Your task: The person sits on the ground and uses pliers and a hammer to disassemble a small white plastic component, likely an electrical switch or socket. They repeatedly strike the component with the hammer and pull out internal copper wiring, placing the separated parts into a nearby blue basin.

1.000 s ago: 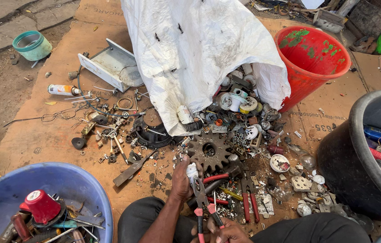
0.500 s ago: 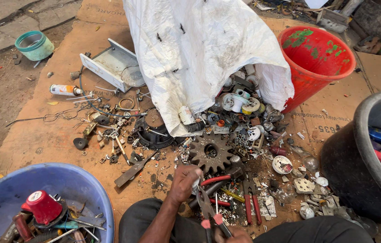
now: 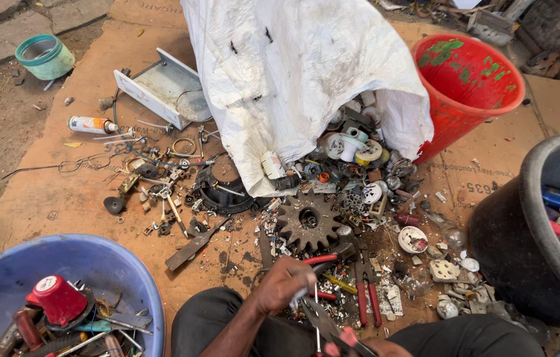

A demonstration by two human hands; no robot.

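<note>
I sit on flattened cardboard laid over bare ground, with scrap metal and small parts spilled out in front of me from a white sack. A red bucket stands just beside the sack on the right, a black tub holds cables at the far right, and a blue basin full of odd parts, with a red cap among them, sits near my left knee. A rusty toothed gear lies flat in the middle of the heap, just beyond my hands.

My left hand is curled down into the scrap, its fingers closed around a small metal piece that I cannot make out clearly. My right hand shows only at the bottom edge; it grips the red-handled pliers, whose nose points up toward my left hand. More red-handled tools lie on the cardboard just beside them. A grey metal tray and a spray can rest well apart, to the left.
</note>
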